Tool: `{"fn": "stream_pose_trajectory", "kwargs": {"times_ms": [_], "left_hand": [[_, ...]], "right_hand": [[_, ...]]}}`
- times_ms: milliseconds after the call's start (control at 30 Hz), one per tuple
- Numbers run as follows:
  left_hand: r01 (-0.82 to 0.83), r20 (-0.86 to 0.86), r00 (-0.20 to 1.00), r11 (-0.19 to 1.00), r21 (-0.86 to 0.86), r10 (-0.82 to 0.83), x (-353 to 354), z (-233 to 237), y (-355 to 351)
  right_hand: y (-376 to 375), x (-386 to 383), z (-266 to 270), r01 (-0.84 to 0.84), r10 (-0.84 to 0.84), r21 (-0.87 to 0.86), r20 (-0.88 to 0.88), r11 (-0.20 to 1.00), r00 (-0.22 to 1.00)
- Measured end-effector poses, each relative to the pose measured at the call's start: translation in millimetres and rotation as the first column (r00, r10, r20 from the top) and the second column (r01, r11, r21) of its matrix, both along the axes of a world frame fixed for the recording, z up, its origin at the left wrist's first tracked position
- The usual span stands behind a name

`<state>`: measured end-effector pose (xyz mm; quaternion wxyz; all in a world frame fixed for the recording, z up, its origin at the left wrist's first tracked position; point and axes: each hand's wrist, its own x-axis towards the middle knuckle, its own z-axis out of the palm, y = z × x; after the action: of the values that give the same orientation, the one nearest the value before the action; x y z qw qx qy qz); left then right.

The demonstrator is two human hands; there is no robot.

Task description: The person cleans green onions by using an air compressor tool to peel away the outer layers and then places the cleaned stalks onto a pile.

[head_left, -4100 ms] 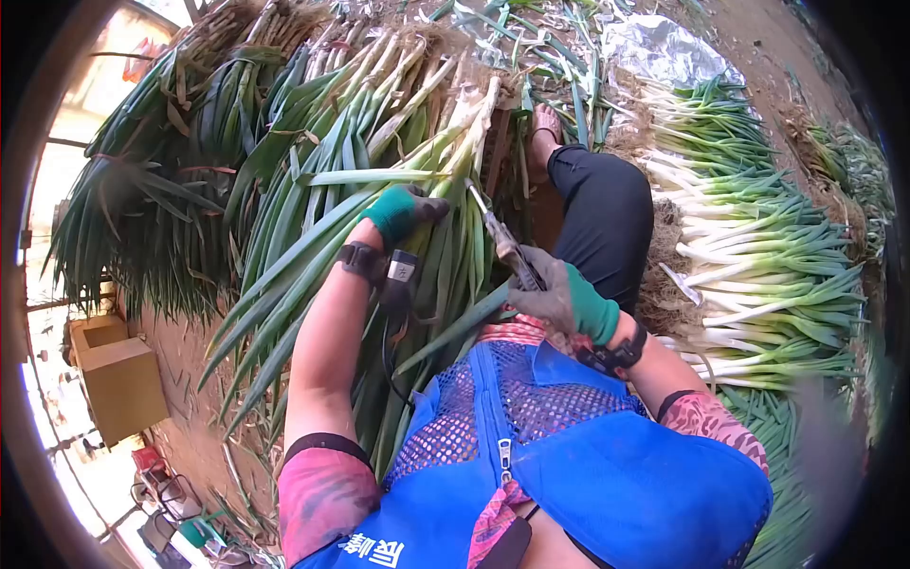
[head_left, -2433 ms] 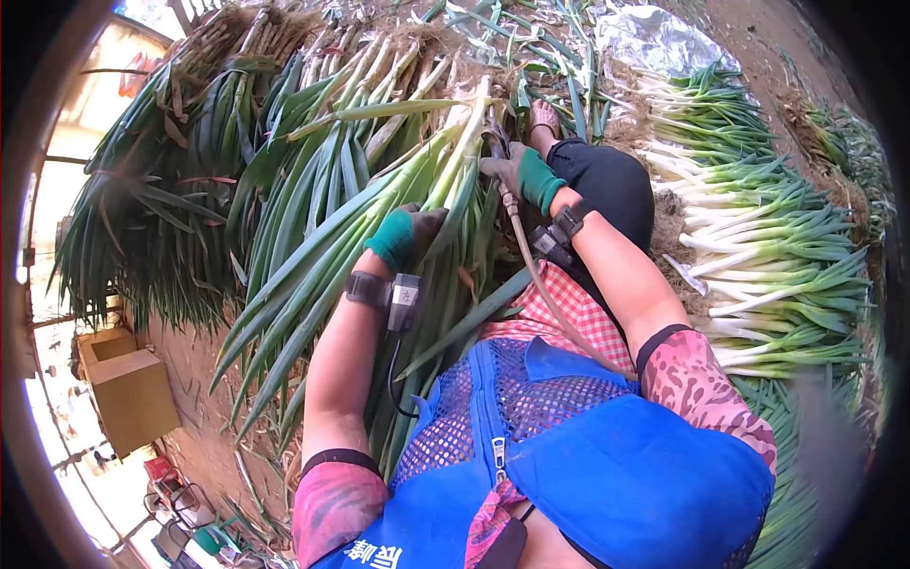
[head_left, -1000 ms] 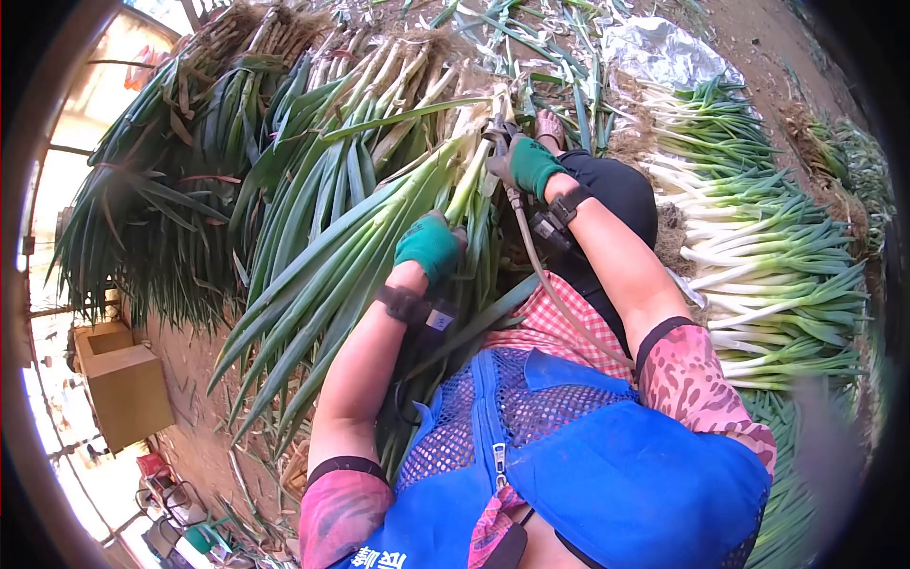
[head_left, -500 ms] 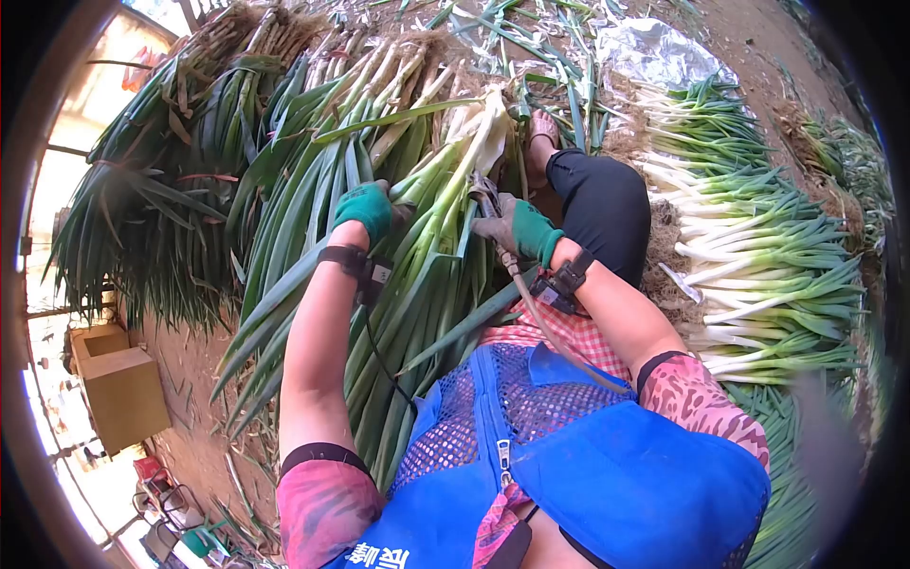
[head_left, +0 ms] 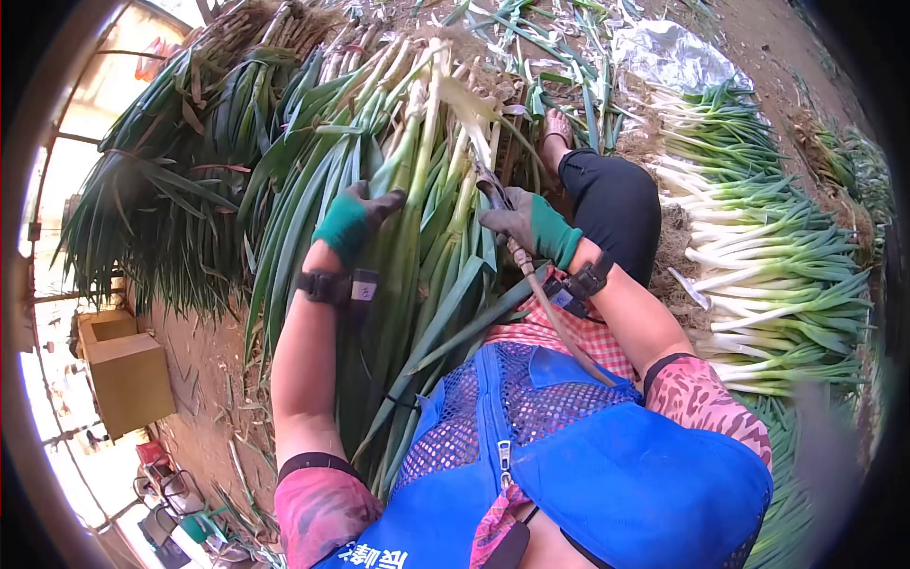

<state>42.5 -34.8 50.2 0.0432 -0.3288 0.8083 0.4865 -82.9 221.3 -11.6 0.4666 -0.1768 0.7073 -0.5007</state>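
We see a long green onion with a pale shank and dark green leaves (head_left: 418,180) lying lengthways over the lap, on top of a bundle of similar stalks, its white end pointing away from us. Our left hand (head_left: 349,218), in a green knitted glove with a dark palm, is closed around the leafy middle of that stalk, fingers curled over from the left. Our right hand (head_left: 527,224), gloved the same way, is clenched around a slim dark metal nozzle tool (head_left: 492,186) whose tip lies against the right side of the pale shank. A tan flexible hose (head_left: 554,321) runs from the back of the tool down across the red-checked cloth towards the blue mesh vest (head_left: 569,446).

Each wrist carries a black strap with a small device: one on the left (head_left: 334,285), one on the right (head_left: 580,284). Just right of the tool is a bent knee in black trousers (head_left: 616,204).

To the left, a heap of untrimmed green onions with dry brownish ends (head_left: 190,142) lies on the bare soil. To the right, well apart from the hands, a row of clean white-shanked green onions (head_left: 768,256) is stacked neatly. A crumpled silvery plastic sheet (head_left: 673,57) lies beyond that row, and a brown cardboard box (head_left: 128,375) stands on the ground at the far left.
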Motion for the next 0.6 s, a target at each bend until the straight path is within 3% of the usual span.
{"fn": "stream_pose_trajectory", "kwargs": {"times_ms": [67, 100, 200, 233, 300, 400, 433, 533, 567, 600], "left_hand": [[0.046, 0.115, 0.993, 0.997, -0.069, -0.038, -5, -18, 2], [0.149, 0.241, 0.96, 0.989, -0.008, -0.143, -12, -12, 0], [0.254, 0.287, 0.934, 0.961, -0.109, -0.214, -22, -23, -13], [0.277, 0.239, 0.945, 0.937, -0.213, -0.225, -23, -20, -11], [0.246, 0.226, 0.952, 0.955, -0.165, -0.206, -24, -13, -9], [0.15, 0.176, 0.976, 0.98, -0.133, -0.126, -23, 4, 6], [0.109, 0.155, 0.984, 0.986, -0.126, -0.089, -21, 8, 11], [0.114, 0.158, 0.982, 0.993, -0.029, -0.108, -17, -9, 3], [0.301, 0.133, 0.952, 0.922, -0.244, -0.276, -13, -27, -9], [0.453, 0.144, 0.888, 0.772, -0.447, -0.437, -7, -52, -27]], "right_hand": [[12, 13, 14, -0.029, 0.029, -0.024, -0.004, 0.999, 1.0], [19, 22, 17, -0.063, 0.054, -0.062, -0.147, 0.996, 0.988], [40, 54, 40, -0.159, 0.164, 0.042, -0.29, 0.986, 0.943], [43, 60, 55, -0.179, 0.175, 0.01, -0.252, 0.984, 0.952], [44, 67, 81, -0.215, 0.202, -0.06, -0.18, 0.975, 0.963], [36, 68, 70, -0.114, 0.086, -0.079, -0.291, 0.99, 0.953], [35, 65, 75, -0.078, 0.078, 0.005, -0.147, 0.997, 0.986], [35, 70, 69, -0.17, 0.125, -0.128, -0.302, 0.977, 0.945], [38, 70, 72, -0.216, 0.175, -0.102, -0.313, 0.971, 0.933], [38, 71, 73, -0.213, 0.18, -0.08, -0.301, 0.974, 0.937]]}}
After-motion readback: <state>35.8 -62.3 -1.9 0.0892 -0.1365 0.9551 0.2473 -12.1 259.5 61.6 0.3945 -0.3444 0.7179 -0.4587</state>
